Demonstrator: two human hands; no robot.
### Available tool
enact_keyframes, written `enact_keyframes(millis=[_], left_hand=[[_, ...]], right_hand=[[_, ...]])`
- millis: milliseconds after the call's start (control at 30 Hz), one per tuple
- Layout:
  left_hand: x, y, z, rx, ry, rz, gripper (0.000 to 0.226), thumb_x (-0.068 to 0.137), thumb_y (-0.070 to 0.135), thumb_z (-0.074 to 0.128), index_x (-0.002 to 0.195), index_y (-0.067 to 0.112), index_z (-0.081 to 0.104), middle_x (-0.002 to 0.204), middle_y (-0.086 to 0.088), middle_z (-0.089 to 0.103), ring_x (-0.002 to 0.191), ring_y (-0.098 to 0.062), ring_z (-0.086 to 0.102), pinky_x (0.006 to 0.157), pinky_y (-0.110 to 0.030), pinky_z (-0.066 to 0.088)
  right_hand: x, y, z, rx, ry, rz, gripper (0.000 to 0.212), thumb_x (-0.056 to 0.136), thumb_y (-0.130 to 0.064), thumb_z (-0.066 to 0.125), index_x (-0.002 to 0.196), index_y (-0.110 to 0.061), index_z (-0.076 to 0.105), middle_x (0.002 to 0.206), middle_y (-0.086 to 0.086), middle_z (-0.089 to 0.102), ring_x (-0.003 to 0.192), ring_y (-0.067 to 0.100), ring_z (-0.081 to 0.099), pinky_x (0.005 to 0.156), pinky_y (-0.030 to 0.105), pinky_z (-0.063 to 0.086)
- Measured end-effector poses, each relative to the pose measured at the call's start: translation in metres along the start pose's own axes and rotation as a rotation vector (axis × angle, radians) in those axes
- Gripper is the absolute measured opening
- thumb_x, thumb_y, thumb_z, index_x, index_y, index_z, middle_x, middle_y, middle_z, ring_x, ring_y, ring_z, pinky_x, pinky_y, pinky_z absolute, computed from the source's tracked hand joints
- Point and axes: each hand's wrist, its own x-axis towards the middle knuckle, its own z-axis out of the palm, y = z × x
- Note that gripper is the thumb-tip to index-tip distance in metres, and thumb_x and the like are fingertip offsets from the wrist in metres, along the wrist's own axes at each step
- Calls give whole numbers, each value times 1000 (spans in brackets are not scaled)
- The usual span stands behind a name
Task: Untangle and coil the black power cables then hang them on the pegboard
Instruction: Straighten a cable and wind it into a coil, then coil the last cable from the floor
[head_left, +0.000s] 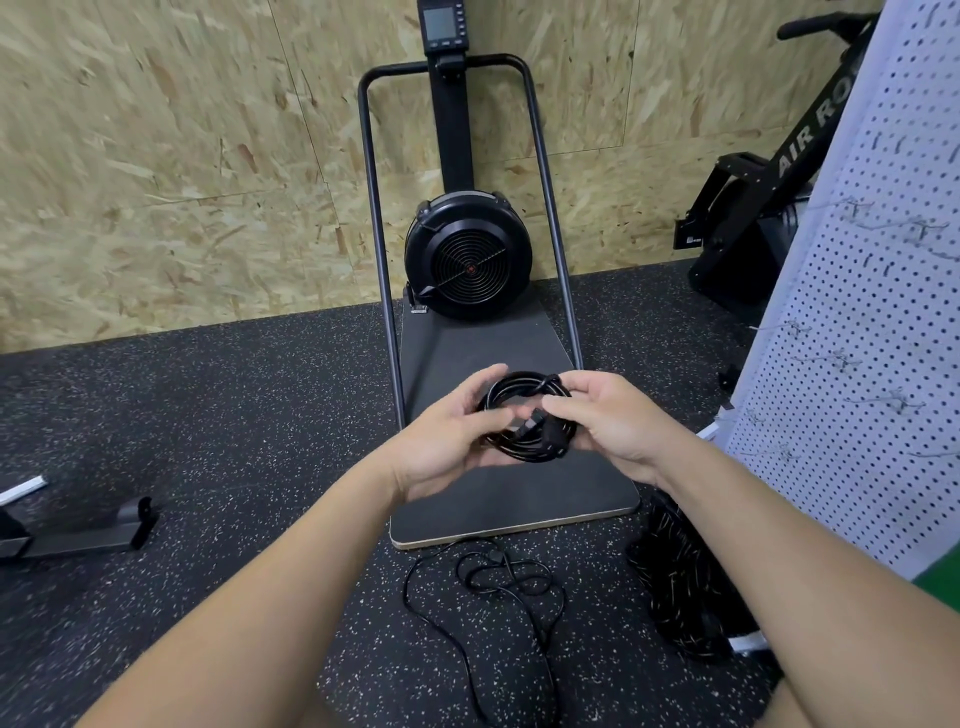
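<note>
Cables are in two places: one coil (524, 415) held at the centre of the frame, and one loose cable (498, 587) lying in tangled loops on the floor (234, 441) at lower centre.

Far left, at the frame's edge, a dark metal part (104, 530) lies on the speckled black floor, with a pale bar (23, 488) just above it. Chipboard wall (182, 156) fills the upper left.

Left of centre, the left hand (447, 441) grips the coil's left side, fingers curled around the strands and thumb across the front. The coil is a tight ring of several turns, held in the air over the dark board (493, 332) of a fan machine (467, 254). A plug (535, 418) seems to sit across the ring's middle, though blur makes this unsure. The right hand (613, 415) grips the coil's right side, fingers wrapped round the strands near the plug.

The fan machine stands upright against the wall at upper centre, inside a black tube frame (545, 171), with a small monitor (441, 26) at the top.

Lower right, a black flecked rope bundle (680, 587) lies on the floor. At the right edge stands the white pegboard (883, 312), carrying several wire hooks (893, 223). Behind it, upper right, is a black rower (769, 182).
</note>
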Motion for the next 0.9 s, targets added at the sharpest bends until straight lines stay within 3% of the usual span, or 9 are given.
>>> enact_keyframes(millis=[67,133,267,367,433,500,600,767,900], left_hand=[[5,-3,7,37,200,40,57,107,-5,54,155,26,50,118,-5,75,102,-17,74,86,-40,65],[9,-8,9,61,289,83,50,105,-7,56,148,18,59,109,-5,72,96,-15,75,75,-31,61],[6,-17,8,118,235,67,26,103,8,73,127,18,75,110,-10,77,107,-22,71,85,-36,49],[6,-22,10,153,235,51,11,107,20,71,116,14,76,117,-21,79,99,-23,69,94,-47,56],[9,-24,11,146,250,57,18,109,22,70,115,6,73,113,-18,80,97,-25,71,102,-54,58],[11,-23,15,128,254,75,25,109,24,69,118,0,70,109,-14,79,98,-25,70,95,-46,60],[15,-18,27,70,211,99,27,108,20,71,132,8,69,110,-11,78,103,-21,74,81,-31,60],[44,-25,54,-64,172,71,33,104,4,71,137,5,68,122,-22,76,110,-29,77,91,-37,64],[81,-44,84,-9,104,38,24,107,7,69,130,7,75,126,-24,76,115,-30,77,98,-46,64]], right_hand=[[-1,-1,-1,-4,19,-17,20,111,-12,64,126,-4,74,117,15,82,113,35,79,99,53,64],[0,-2,-4,4,55,-33,20,112,-14,63,121,0,75,112,15,83,106,32,80,98,53,65],[-2,2,-6,-40,92,-40,18,112,-8,61,123,-3,75,113,13,83,111,32,80,102,54,64],[-3,6,-10,-81,88,-51,23,111,-3,60,127,-8,75,116,10,84,117,28,78,108,54,61],[-4,5,-13,-84,69,-48,32,107,2,61,135,-11,71,121,7,83,120,23,77,111,52,59],[-8,2,-16,-125,54,-58,42,103,1,69,140,-18,68,126,0,81,122,14,75,113,45,57],[-14,-6,-23,-233,107,-108,32,102,-14,77,131,-25,73,121,-9,82,116,6,75,109,37,56],[-18,-9,-68,-246,230,-75,17,103,-16,75,115,-27,78,107,-2,84,105,22,81,104,60,61],[-28,14,-109,-243,312,-16,18,100,-20,78,113,-32,79,109,-5,84,111,20,79,105,58,61]])
